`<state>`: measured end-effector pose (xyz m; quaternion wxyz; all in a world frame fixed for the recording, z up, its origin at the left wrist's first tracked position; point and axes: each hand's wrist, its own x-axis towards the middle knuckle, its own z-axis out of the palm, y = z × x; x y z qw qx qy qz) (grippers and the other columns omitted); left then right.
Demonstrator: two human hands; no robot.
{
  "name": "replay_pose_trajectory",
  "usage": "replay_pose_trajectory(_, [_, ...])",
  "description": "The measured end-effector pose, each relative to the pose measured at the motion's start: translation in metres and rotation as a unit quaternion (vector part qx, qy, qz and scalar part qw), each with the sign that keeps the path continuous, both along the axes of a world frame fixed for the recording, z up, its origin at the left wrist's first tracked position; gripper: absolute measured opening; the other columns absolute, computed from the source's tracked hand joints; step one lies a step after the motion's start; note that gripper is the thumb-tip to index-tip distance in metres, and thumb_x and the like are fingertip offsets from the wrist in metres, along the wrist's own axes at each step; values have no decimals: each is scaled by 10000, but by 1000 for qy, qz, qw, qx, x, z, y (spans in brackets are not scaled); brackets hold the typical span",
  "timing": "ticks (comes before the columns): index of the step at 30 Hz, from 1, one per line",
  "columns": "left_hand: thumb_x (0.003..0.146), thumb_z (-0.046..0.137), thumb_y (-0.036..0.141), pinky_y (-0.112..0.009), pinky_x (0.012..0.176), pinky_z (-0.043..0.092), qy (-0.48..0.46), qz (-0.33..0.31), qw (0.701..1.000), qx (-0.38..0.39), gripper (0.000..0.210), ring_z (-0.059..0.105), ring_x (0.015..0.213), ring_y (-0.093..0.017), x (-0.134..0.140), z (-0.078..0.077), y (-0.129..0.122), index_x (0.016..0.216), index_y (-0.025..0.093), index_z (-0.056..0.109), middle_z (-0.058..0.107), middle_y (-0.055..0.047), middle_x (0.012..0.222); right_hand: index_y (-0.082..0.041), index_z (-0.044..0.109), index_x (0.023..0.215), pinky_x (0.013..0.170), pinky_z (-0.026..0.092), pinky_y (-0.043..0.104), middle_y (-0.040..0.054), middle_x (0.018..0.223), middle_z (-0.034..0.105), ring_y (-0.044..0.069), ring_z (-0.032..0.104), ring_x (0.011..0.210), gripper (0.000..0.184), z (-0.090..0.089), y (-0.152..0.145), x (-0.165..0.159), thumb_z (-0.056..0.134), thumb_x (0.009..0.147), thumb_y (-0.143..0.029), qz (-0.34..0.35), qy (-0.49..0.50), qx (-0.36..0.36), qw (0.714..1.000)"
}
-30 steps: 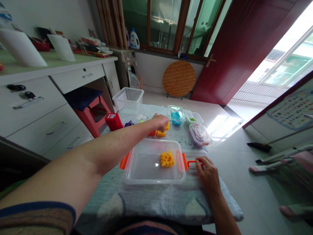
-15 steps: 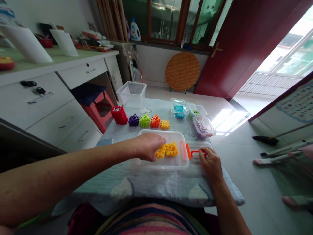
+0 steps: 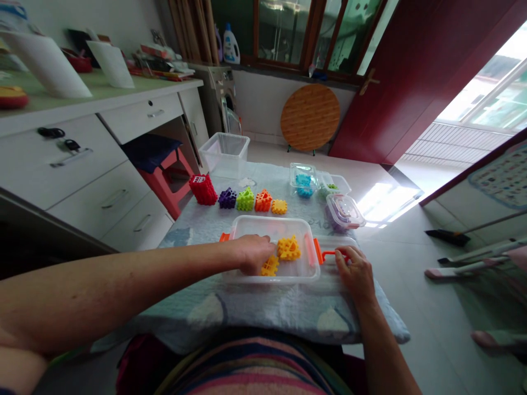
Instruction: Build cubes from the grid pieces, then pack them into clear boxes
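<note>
A clear plastic box (image 3: pixel 274 278) with orange clips at its ends sits on the cloth-covered table. Inside it lie a yellow block built of notched pieces (image 3: pixel 289 248) and a yellow notched piece (image 3: pixel 270 266). My left hand (image 3: pixel 254 253) reaches into the box right beside that piece; its fingertips point down and are mostly hidden, so I cannot make out a grip. Closed around the thin red-orange handle (image 3: pixel 329 253) at the box's right end is my right hand (image 3: pixel 354 270).
Behind the box stand red (image 3: pixel 203 190), purple (image 3: pixel 227 198), green (image 3: pixel 245 199), orange (image 3: pixel 263 201) and yellow (image 3: pixel 279 207) notched blocks in a row. Lidded tubs hold blue pieces (image 3: pixel 303 185) and others at the right. An open clear bin (image 3: pixel 224 153) is at the far left.
My left hand has shifted slightly left and opened a gap to the yellow block. The yellow piece beside it sits lower in the box. My right hand stays on the handle.
</note>
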<state>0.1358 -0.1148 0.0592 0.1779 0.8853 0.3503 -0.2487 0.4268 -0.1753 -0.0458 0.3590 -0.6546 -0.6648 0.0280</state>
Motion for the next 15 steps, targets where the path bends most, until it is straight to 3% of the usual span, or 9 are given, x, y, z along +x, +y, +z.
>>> replay_pose_trajectory(10, [815, 495, 197, -322, 794, 512, 30, 79, 995, -51, 451, 643, 1046, -304, -1, 21, 2, 1243, 60, 545, 643, -234, 1195, -197, 654, 830, 775, 454, 326, 57, 869, 661, 207, 592, 831, 229, 2, -1, 0, 500, 879, -360, 2, 1, -7, 1000])
replay_pose_trajectory(15, [799, 521, 193, -312, 789, 513, 58, 88, 992, -63, 370, 657, 1022, -303, 8, 27, -3, 1131, 79, 637, 677, -215, 1152, -196, 655, 831, 791, 452, 337, 60, 872, 662, 213, 594, 841, 242, 0, 0, 0, 495, 882, -369, 0, 2, -2, 1000])
